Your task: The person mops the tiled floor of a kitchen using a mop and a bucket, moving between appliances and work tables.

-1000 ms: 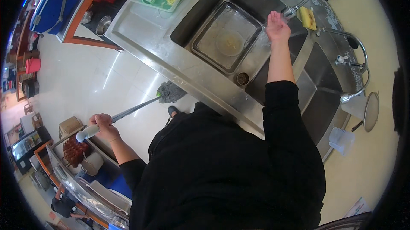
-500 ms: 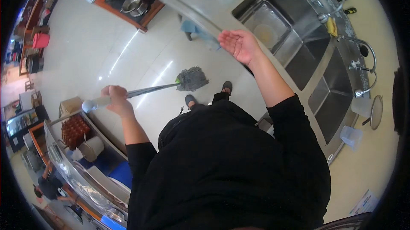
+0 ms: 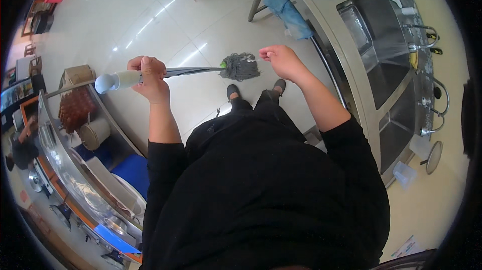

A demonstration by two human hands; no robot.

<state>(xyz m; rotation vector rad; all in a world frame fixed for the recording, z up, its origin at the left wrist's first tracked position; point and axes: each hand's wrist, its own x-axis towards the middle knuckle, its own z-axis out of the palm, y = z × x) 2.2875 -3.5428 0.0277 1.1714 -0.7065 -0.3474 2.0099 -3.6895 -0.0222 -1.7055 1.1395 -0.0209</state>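
My left hand is closed around the pale grip near the top of a mop, its thumb lying along the handle. The rounded light-blue handle end sticks out to the left of my fist. Down by my shoes, the grey stringy mop head rests on the floor, with a green fitting where it joins the pole. My right hand hangs in the air with nothing in it, its fingers stretched out and slightly curved, between the mop head and the sink counter.
To the right runs a steel counter with sink basins and taps. A blue cloth hangs over its lower rail. On the left, a steel cart or counter carries red-brown trays and a bucket. A person stands beyond it.
The view has turned and shifted right, showing more of the blue cloth. My right hand has drawn back from over the counter edge, its palm turning inward. My left hand still grips the mop.
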